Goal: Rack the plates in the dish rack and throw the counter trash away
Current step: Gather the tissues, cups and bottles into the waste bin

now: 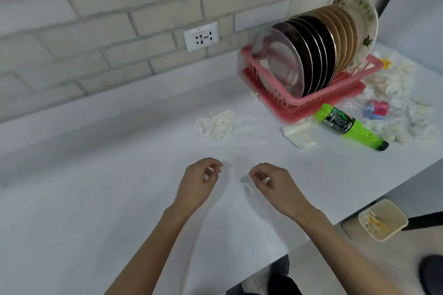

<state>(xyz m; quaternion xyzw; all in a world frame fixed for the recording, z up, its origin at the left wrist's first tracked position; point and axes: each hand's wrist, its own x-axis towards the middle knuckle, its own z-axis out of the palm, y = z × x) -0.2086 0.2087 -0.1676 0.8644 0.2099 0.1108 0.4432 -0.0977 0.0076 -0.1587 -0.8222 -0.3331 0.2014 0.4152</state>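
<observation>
Several plates (318,48) stand upright in a pink dish rack (297,103) at the back right of the white counter (96,199). Trash lies around it: a green plastic bottle (350,127) on its side, a crushed clear bottle with a pink label (374,109), and crumpled white tissues (215,123) to the rack's left and right (407,93). My left hand (201,182) and my right hand (271,182) hover over the counter's middle with fingers loosely curled. Neither hand holds anything that I can make out.
A brick wall with a white power socket (201,36) runs along the back. The counter's front edge slants down to the right. Below it on the floor stands a beige bin (383,219) with scraps inside.
</observation>
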